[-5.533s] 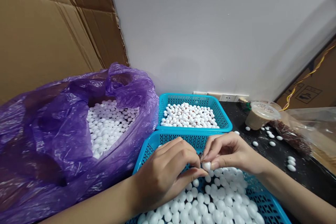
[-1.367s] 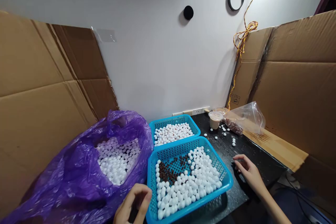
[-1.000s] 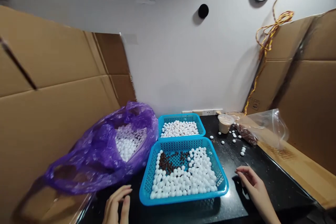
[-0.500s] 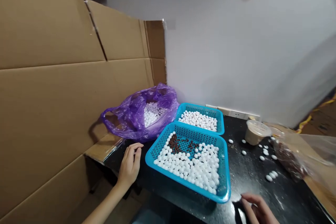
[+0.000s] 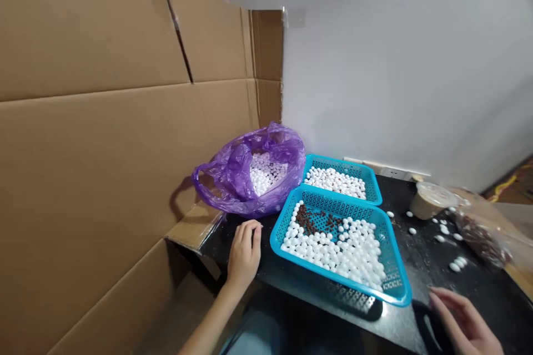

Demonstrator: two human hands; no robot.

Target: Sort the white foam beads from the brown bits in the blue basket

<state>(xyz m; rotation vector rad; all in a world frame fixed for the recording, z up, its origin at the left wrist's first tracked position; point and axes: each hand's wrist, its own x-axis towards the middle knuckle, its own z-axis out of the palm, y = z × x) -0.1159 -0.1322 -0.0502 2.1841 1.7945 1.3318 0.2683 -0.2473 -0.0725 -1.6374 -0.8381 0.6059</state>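
Observation:
My left hand (image 5: 245, 250) rests on the black table (image 5: 266, 269) just left of the front blue basket (image 5: 339, 277), its fingers loosely bent and no object showing in it. Small white balls (image 5: 358, 249) spread over most of that basket, with small dark brown bits (image 5: 307, 221) at its back left. My right hand (image 5: 464, 319) lies low at the right, beyond the basket's front right corner. Its thumb and forefinger curve toward each other with a gap behind the tips; nothing held shows. Neither hand touches the basket.
A purple plastic bag (image 5: 233, 169) of white balls leans beside a second blue basket (image 5: 377, 188) of white balls. At right are a lidded tub (image 5: 428, 205), loose balls (image 5: 458, 263) and a clear bag of brown bits (image 5: 485, 241). Cardboard (image 5: 104, 166) walls the left.
The camera view has turned, so the baskets, bag and both hands appear further right. Both hands keep nearly the same place and pose beside the front basket.

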